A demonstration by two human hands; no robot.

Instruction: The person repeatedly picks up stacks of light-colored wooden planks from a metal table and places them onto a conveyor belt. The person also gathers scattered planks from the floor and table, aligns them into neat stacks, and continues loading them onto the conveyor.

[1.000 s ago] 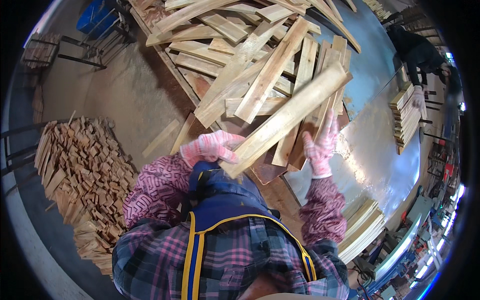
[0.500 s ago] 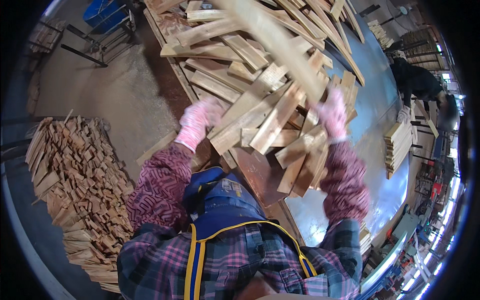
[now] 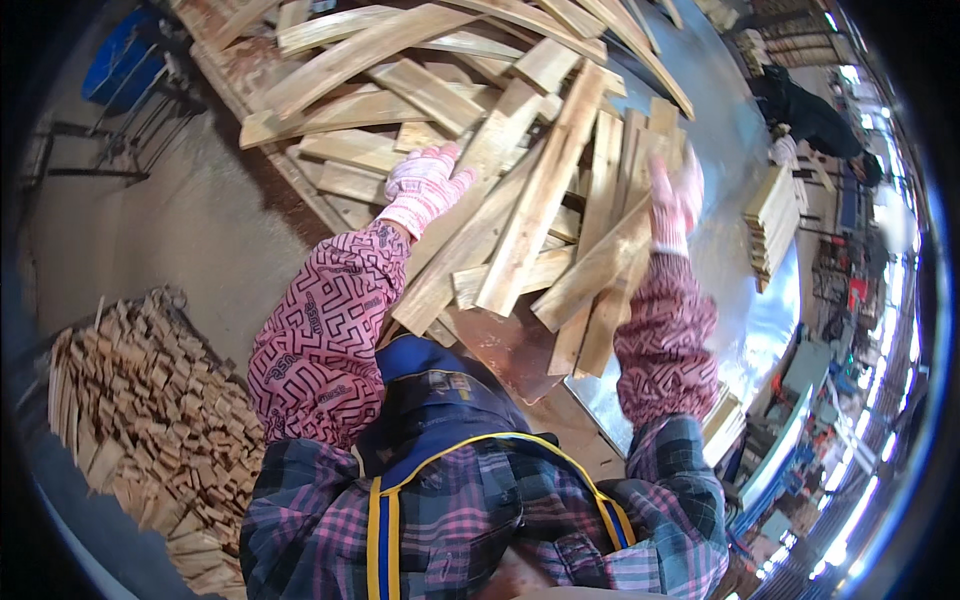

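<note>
Wooden boards [image 3: 545, 190] lie in a loose, crisscrossed heap on the worktable before me. My left hand [image 3: 428, 185], in a pink-and-white knit glove, reaches over the left part of the heap. Its fingers are slightly bent with the thumb apart, beside a slanting board, and nothing shows in its grasp. On the heap's right side is my right hand [image 3: 677, 192], gloved alike and slightly blurred. Its thumb and fingers stand apart near the ends of several short boards [image 3: 640, 150], holding nothing visible. A long pale board [image 3: 540, 200] slants between the two hands.
Bare metal sheet [image 3: 715, 235] covers the table's right side, where a neat stack of boards [image 3: 770, 225] stands. Behind that stack a person in dark clothes [image 3: 815, 110] bends over. A large pile of short wood pieces [image 3: 160, 400] rises at left; a blue tub [image 3: 125, 65] stands farther back.
The blurred board that was swinging by my right hand no longer shows in motion. My left hand has moved forward over the boards. The whole view has shifted somewhat.
</note>
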